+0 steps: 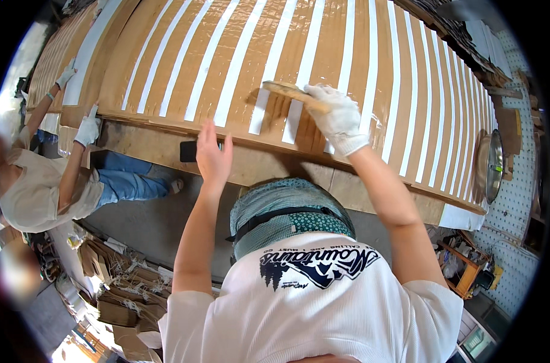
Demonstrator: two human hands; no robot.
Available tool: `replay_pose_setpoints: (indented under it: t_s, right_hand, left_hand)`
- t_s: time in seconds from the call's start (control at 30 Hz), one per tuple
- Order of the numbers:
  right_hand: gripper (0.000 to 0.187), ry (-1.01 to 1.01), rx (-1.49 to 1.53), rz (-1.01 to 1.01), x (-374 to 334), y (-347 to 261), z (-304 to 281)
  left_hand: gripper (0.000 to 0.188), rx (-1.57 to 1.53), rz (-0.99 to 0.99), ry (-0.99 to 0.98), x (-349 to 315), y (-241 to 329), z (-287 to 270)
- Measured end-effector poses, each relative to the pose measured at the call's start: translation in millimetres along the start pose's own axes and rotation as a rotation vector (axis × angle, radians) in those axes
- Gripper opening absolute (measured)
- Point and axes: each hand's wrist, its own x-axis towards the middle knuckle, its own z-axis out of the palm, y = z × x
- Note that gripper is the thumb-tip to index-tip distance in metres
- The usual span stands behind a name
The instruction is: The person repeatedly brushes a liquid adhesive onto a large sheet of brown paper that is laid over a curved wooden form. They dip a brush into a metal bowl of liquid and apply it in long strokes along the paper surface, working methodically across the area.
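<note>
A wide brown cardboard sheet (184,78) with many white stripes and glossy wet-looking patches lies on the bench before me. My right hand (335,115), in a white glove, is closed around a flat, pale wooden tool (287,91) like a brush handle, held over the stripes and pointing left. Its working edge is hard to make out. My left hand (213,158) is bare, with its fingers stretched out at the sheet's front edge and nothing in it. Beside it, on the left, a dark phone-like rectangle (188,151) lies on the bench ledge.
At the left, a co-worker in a beige shirt (39,181) has gloved hands (87,130) at another striped sheet (57,48). A round metal basin (494,166) stands at the right end. Bundled folded cardboard (127,290) lies on the floor at lower left.
</note>
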Motion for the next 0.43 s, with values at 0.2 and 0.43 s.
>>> replay_pose_setpoints:
  t_s: [0.2, 0.43]
  right_hand:
    - [0.025, -0.058, 0.031, -0.02, -44, -32, 28]
    - [0.033, -0.717, 0.009, 0.406, 12, 3, -20]
  left_hand:
    - [0.072, 0.319, -0.105, -0.221, 22, -10, 4]
    - [0.099, 0.615, -0.113, -0.54, 75, 30, 9]
